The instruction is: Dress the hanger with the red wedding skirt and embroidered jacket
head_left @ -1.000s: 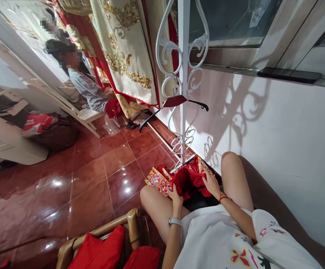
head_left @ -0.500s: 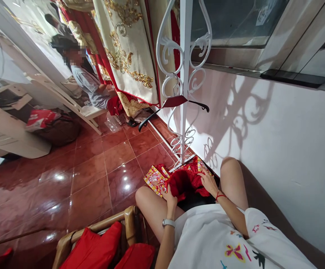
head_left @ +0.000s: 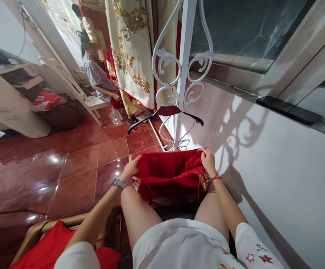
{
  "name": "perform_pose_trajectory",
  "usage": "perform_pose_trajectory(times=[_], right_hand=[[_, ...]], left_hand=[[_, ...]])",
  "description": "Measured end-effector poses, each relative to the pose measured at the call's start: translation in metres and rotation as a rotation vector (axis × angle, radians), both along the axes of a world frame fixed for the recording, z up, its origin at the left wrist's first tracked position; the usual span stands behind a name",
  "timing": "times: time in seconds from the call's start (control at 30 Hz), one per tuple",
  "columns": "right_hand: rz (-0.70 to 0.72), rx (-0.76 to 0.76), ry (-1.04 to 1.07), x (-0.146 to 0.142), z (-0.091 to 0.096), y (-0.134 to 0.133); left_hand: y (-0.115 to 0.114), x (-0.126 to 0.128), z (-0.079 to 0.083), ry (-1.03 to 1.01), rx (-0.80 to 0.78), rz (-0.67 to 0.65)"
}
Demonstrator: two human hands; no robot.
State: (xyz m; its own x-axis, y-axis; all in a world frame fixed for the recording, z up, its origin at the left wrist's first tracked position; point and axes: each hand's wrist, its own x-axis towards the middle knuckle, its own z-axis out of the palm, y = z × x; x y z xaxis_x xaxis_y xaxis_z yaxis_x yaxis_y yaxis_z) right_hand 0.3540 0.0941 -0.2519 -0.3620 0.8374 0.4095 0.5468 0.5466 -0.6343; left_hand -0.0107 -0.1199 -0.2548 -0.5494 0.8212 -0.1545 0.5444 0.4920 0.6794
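A red garment (head_left: 171, 175) with embroidered gold trim is stretched out in front of my knees. My left hand (head_left: 131, 167) grips its upper left edge, fingers closed on the cloth. My right hand (head_left: 207, 158), a red string at the wrist, pinches the upper right edge. The cloth hangs down between my bare legs, lining side facing me. A watch sits on my left wrist.
A white scrolled metal stand (head_left: 180, 74) holding a dark hanger (head_left: 165, 112) rises just beyond the garment. A white wall (head_left: 263, 168) lies to the right. Another person (head_left: 99, 76) sits by hanging embroidered robes (head_left: 130, 52). A wooden chair with red cushions (head_left: 47, 243) stands at my left on red tiles.
Both hands have lifted the garment off my lap and pulled apart, spreading it flat. The view has tilted and shifted left.
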Motion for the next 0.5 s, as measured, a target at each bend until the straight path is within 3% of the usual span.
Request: perform_pose_trajectory(times=[0.1,0.23,0.4,0.5], right_hand=[[-0.068,0.033,0.160,-0.015,0.032,0.028],[-0.122,-0.015,0.314,-0.035,0.058,0.061],[0.017,-0.102,0.297,-0.055,0.071,0.084],[-0.016,-0.050,0.305,-0.062,0.072,0.082]], left_hand=[[0.026,-0.030,0.045,0.198,-0.118,-0.042],[0.056,-0.054,0.097,0.216,-0.164,-0.037],[0.071,-0.065,0.133,0.228,-0.179,-0.054],[0.076,-0.067,0.146,0.281,-0.201,-0.075]])
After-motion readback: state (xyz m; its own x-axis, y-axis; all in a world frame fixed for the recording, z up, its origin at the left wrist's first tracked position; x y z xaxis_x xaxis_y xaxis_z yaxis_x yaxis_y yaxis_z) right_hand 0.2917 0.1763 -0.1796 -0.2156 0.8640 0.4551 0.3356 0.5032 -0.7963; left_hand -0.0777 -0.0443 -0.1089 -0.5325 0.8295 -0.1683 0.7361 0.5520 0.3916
